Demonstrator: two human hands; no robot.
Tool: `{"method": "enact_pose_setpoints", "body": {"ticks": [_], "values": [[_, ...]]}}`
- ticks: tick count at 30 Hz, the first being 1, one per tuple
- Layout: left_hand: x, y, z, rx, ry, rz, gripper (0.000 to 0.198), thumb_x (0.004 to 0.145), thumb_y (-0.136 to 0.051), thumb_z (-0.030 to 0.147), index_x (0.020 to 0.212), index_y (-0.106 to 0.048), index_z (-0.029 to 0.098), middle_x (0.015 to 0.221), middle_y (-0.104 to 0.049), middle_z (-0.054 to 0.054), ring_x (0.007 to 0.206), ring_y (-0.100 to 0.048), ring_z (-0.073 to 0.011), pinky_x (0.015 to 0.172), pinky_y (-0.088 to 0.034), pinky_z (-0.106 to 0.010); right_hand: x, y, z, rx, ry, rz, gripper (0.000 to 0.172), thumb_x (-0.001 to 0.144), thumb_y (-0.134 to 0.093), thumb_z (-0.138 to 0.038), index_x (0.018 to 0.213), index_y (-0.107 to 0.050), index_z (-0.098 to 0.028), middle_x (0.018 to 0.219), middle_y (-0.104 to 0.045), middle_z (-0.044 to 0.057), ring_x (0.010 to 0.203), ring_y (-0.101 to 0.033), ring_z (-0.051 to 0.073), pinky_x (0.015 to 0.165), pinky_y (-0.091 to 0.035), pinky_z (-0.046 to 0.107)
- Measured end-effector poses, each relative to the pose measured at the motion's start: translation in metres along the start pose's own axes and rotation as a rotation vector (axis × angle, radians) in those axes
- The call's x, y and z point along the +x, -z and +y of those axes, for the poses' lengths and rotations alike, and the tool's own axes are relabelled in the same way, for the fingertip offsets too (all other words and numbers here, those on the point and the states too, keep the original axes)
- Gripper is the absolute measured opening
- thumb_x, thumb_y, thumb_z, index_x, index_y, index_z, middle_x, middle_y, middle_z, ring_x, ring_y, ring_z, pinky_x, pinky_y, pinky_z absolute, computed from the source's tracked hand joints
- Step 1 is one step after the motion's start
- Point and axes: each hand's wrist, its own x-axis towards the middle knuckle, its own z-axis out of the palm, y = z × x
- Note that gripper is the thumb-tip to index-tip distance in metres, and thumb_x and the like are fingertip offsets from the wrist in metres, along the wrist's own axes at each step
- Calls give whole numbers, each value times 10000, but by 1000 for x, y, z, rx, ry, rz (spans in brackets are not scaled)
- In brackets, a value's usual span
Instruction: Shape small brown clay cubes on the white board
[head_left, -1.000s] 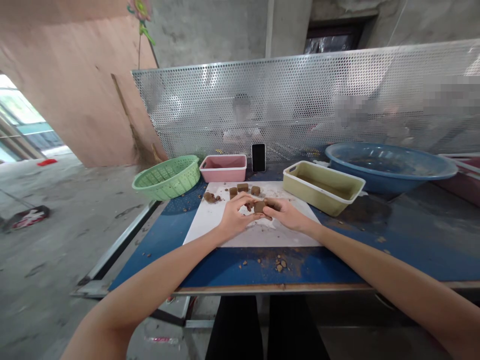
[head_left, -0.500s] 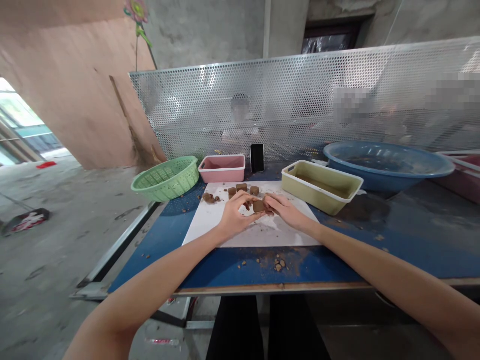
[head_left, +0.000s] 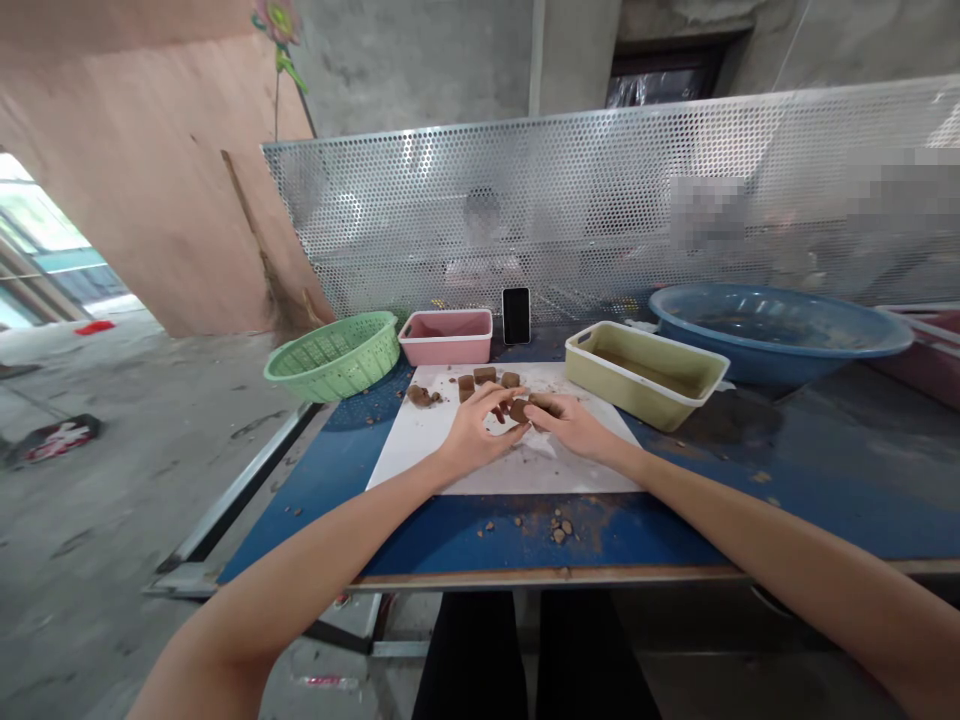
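Over the white board (head_left: 405, 450) my two hands meet around a small brown clay piece (head_left: 517, 410). My right hand (head_left: 570, 425) grips it, with the thumb lying across its near side. On its other side, the curved fingers and thumb of my left hand (head_left: 472, 428) close in at its edge, a gap showing within the curl. Just beyond my hands stand several short clay blocks, among them one lying block (head_left: 484, 374) and a rounded one (head_left: 510, 380). To their left sits a rough clay lump (head_left: 420, 396) with crumbs beside it.
A green basket (head_left: 337, 365), a pink bin (head_left: 446, 350), an upright phone-like device (head_left: 516, 315), a yellow-green bin (head_left: 637, 385) and a wide blue basin (head_left: 780, 350) line the back. Behind them rises a perforated metal panel (head_left: 570, 220). Clay crumbs (head_left: 559, 528) lie near the blue table's front edge.
The clay piece has turned and tilted between my hands. My right thumb now lies further across it, and my left fingers have loosened around it slightly.
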Motion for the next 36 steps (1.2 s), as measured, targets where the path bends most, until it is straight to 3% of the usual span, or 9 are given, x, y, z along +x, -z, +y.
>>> {"method": "enact_pose_setpoints", "body": {"ticks": [7,16,25,28,33,36], "values": [[0,1,-6,31,-23,-13,402,887,-869,416,1201,-754,193,1067,-718,-89,869,-649,-178,726,-591,-309,-2,0,-1,2,14,-28,378,1050,-530,-541,979,-736,-232,996,-753,63,934,-665,246,863,-510,365],[1,3,0,64,7,4,383,867,-880,468,1076,-738,180,988,-709,-69,839,-633,-175,736,-562,-313,-3,-5,9,127,-99,50,497,1034,-463,-720,879,-594,-266,865,-595,48,817,-542,238,749,-483,381],[0,0,-1,28,76,14,437,907,-848,374,1282,-721,187,1078,-728,-97,929,-676,-196,749,-589,-305,-2,-1,-3,85,-16,21,489,1032,-494,-705,885,-590,-249,797,-556,19,739,-487,208,728,-409,360],[0,-1,-2,34,133,35,361,921,-828,346,1223,-732,174,1073,-748,-100,899,-688,-187,763,-600,-311,-1,-1,-3,48,-14,53,514,1027,-484,-720,834,-535,-246,746,-516,3,710,-453,197,696,-375,347],[-1,-2,-5,33,73,26,311,938,-784,279,1229,-730,182,1151,-767,-114,1005,-720,-210,802,-628,-325,-2,1,4,74,-31,1,525,1048,-454,-699,777,-468,-250,722,-470,-4,683,-425,191,665,-350,350],[-3,-3,-3,9,79,21,405,927,-774,253,1318,-690,191,1204,-769,-113,953,-730,-188,799,-638,-327,-2,1,7,59,-42,-32,549,1046,-465,-702,741,-465,-245,701,-447,-10,656,-396,178,650,-328,348]]}}
